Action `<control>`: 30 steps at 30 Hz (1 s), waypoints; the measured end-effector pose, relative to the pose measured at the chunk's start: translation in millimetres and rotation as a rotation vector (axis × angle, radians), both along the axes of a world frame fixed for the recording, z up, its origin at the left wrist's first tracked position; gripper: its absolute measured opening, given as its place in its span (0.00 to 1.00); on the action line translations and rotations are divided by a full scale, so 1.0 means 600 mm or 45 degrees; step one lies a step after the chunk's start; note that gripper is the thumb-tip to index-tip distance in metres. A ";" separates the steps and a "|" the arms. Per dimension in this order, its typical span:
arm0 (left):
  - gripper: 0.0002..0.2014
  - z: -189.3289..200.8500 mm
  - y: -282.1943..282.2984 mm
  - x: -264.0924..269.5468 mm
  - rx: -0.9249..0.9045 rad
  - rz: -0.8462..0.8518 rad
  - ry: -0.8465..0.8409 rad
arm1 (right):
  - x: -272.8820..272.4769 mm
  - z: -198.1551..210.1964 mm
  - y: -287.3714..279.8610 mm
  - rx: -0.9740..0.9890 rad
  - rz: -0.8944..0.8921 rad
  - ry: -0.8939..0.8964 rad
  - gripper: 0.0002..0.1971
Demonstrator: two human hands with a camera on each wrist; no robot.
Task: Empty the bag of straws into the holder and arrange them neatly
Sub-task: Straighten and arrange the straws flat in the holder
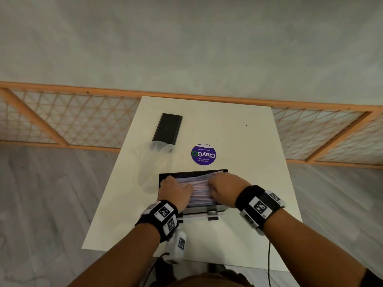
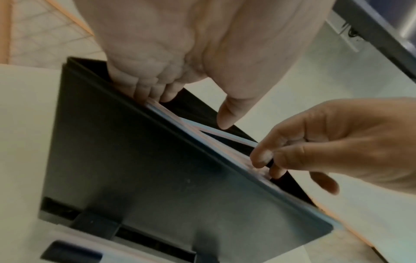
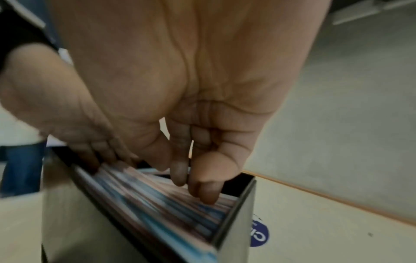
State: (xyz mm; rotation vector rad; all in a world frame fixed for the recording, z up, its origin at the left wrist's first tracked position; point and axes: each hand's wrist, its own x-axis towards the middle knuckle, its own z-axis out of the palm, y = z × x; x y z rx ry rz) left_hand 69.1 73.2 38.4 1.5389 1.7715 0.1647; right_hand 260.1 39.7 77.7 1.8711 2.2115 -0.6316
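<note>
The black straw holder (image 1: 192, 172) stands near the front of the white table (image 1: 238, 131), filled with pink and blue straws (image 1: 200, 191) lying lengthwise. My left hand (image 1: 175, 189) is at the holder's left end, its fingers (image 2: 155, 90) pressing down on the straw ends, thumb held free. My right hand (image 1: 222, 188) is at the right end, its fingers (image 3: 202, 192) curled with the thumb against them, pinching among the straws (image 3: 168, 201). One straw (image 2: 227, 133) lies askew across the holder (image 2: 135, 160). The empty clear bag (image 1: 153, 162) lies left of the holder.
A black lid (image 1: 167, 128) lies at the back left, touching the bag's far end. A round purple sticker (image 1: 203, 155) is on the table behind the holder. A wooden lattice rail (image 1: 83, 121) runs behind the table. Cables hang off the front edge.
</note>
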 end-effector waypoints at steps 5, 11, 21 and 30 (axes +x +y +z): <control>0.19 0.040 -0.020 -0.049 0.274 -0.155 -0.093 | 0.012 -0.006 -0.021 -0.022 0.038 0.044 0.18; 0.06 0.024 -0.077 -0.146 0.211 -0.025 -0.003 | 0.013 -0.031 -0.017 -0.003 0.143 0.040 0.16; 0.25 -0.118 -0.078 -0.121 -0.382 -0.099 0.129 | 0.001 -0.033 0.001 0.129 0.092 0.043 0.13; 0.10 -0.141 -0.067 -0.094 -0.727 0.497 -0.394 | 0.015 -0.033 -0.017 0.057 -0.028 0.112 0.11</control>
